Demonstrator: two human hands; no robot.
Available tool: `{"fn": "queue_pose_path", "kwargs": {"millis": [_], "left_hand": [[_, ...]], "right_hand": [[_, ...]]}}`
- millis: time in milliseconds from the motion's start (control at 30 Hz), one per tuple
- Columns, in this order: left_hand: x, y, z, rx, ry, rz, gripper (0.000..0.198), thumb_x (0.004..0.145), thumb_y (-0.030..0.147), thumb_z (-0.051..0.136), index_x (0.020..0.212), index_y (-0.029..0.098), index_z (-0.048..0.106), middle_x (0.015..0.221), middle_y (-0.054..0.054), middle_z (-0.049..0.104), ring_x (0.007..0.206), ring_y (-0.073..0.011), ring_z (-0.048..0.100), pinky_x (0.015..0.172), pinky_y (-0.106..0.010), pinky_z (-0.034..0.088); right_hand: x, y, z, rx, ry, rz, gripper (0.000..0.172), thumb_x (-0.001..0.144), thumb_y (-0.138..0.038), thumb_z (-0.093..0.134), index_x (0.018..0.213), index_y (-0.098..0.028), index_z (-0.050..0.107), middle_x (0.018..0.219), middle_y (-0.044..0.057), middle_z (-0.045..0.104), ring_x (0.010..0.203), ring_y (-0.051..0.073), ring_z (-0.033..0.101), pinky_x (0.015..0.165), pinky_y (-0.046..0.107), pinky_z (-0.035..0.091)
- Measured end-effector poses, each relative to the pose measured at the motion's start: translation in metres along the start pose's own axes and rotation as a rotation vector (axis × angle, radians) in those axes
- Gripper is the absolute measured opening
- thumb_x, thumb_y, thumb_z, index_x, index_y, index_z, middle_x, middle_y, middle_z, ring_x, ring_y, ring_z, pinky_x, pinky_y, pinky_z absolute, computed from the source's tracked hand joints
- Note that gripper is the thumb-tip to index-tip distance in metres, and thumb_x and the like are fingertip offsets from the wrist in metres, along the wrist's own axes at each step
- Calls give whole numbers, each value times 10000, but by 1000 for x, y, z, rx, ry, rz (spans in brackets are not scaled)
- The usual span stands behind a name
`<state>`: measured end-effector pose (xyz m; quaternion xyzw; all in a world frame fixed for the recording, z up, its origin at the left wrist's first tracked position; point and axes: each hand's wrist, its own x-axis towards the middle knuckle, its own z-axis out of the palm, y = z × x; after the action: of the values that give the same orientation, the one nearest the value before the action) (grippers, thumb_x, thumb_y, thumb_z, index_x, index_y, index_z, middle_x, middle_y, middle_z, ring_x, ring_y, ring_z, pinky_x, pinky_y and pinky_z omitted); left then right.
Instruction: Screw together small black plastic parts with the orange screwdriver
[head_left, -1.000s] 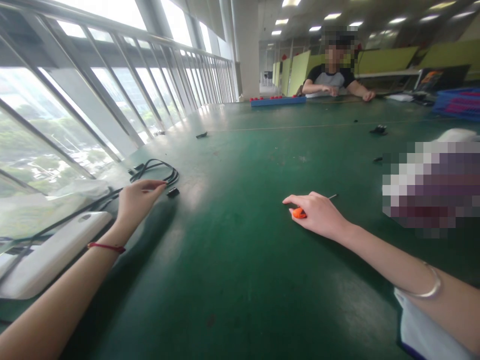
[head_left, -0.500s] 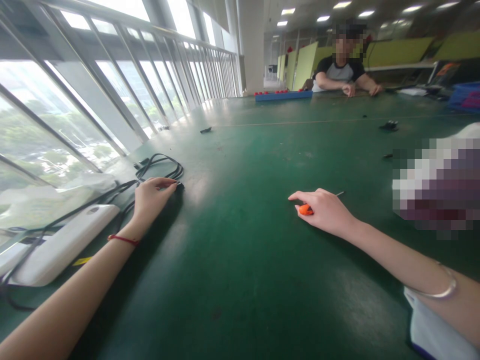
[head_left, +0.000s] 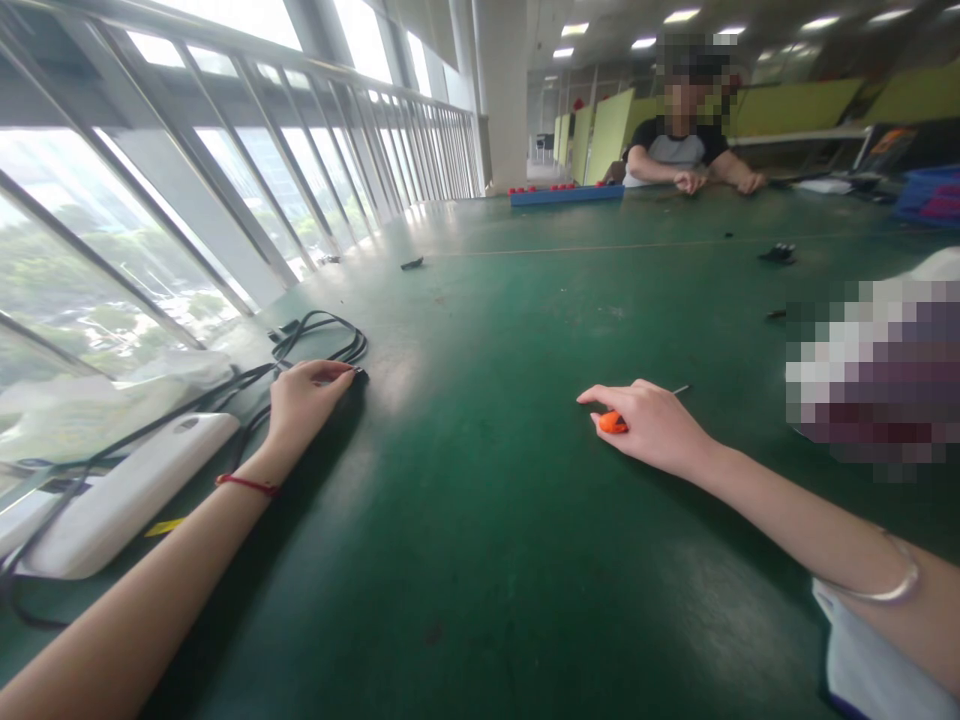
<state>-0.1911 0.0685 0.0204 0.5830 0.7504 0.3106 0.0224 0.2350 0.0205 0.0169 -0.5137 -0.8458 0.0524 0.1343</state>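
Table [head_left: 487, 520]: dark green, plain, pale glare patches.
Tool [head_left: 611, 422]: orange handle, grey metal shaft.
Cable [head_left: 322, 335]: black.
Flat device [head_left: 120, 500]: white.
Tag [head_left: 163, 525] beside it: yellow.
Wrist cord [head_left: 247, 485]: red.
Bangle [head_left: 877, 590]: silver.
Far tray [head_left: 566, 195]: blue, with red pieces on top.
Partitions [head_left: 795, 105]: yellow-green.
Small part [head_left: 360, 375]: black.

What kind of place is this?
Probably a workshop or assembly room. There is a long green table, a blue tray of red parts at its far end, where another person works, and a small screwdriver in the right hand.
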Motion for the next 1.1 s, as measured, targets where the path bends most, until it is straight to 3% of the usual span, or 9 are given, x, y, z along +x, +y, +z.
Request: {"fn": "queue_pose_path", "kwargs": {"millis": [533, 700, 800, 967, 1100], "left_hand": [[-2, 5, 0, -79, -62, -100, 335, 748, 334, 652, 1004, 134, 733, 856, -22, 720, 795, -158, 607, 700, -214, 431], [0, 0, 2, -67, -52, -53, 385, 741, 329, 676, 1078, 146, 704, 893, -11, 709, 794, -138, 595, 697, -195, 426], [1, -5, 3, -24, -57, -39, 333, 755, 339, 667, 1028, 154, 715, 878, 0, 712, 815, -146, 603, 706, -196, 426], [-6, 9, 2, -24, -40, -4, 288, 779, 348, 635, 991, 174, 722, 843, 13, 711, 784, -152, 617, 706, -212, 445], [-23, 50, 11, -135, -129, 98, 313, 762, 389, 659, 979, 175, 728, 763, -14, 709, 731, -167, 636, 704, -246, 477]], "right_hand": [[0, 2, 3, -21, 36, -30, 292, 859, -225, 545, 1123, -224, 671, 983, 7, 750, 761, 210, 649, 720, 362, 526], [-1, 2, 2, -17, 41, -35, 292, 849, -221, 563, 1119, -223, 673, 991, 13, 750, 770, 215, 657, 712, 362, 534], [-1, 1, 3, -6, 65, -38, 281, 835, -208, 581, 1098, -223, 680, 982, 18, 750, 765, 217, 662, 698, 362, 534], [-2, 2, 6, 48, 282, -60, 282, 808, -149, 608, 1078, -201, 670, 721, 16, 706, 685, 205, 635, 581, 300, 501], [-3, -3, 4, 109, 553, -301, 253, 833, -56, 541, 1028, -187, 634, 787, 20, 684, 735, 160, 608, 713, 301, 510]]}}
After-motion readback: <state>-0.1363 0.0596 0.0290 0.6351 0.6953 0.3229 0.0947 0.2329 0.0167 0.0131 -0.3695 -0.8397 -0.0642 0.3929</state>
